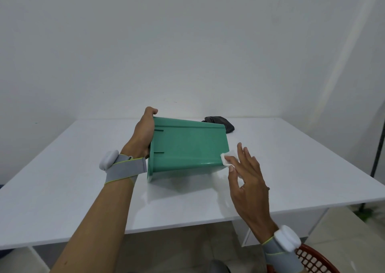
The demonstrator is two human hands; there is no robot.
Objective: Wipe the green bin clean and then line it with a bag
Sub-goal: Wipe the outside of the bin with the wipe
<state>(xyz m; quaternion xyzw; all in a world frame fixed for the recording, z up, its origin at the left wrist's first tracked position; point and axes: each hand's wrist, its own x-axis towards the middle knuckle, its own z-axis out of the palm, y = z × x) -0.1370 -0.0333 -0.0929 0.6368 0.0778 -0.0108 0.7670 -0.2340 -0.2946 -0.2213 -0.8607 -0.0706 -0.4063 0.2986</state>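
Note:
The green bin (187, 145) lies tipped on its side on the white table (83, 189), its rim end to the left and its base to the right. My left hand (143, 135) grips the rim end, fingers curled over the top edge. My right hand (248, 176) pinches a small white wipe (227, 159) between thumb and fingers and holds it against the bin's lower right corner near the base. A folded black bag (220, 121) lies on the table behind the bin, partly hidden by it.
A white wall stands right behind the table. A red mesh basket (312, 260) sits below the table's front edge at the lower right. A dark pole (378, 153) stands at the far right.

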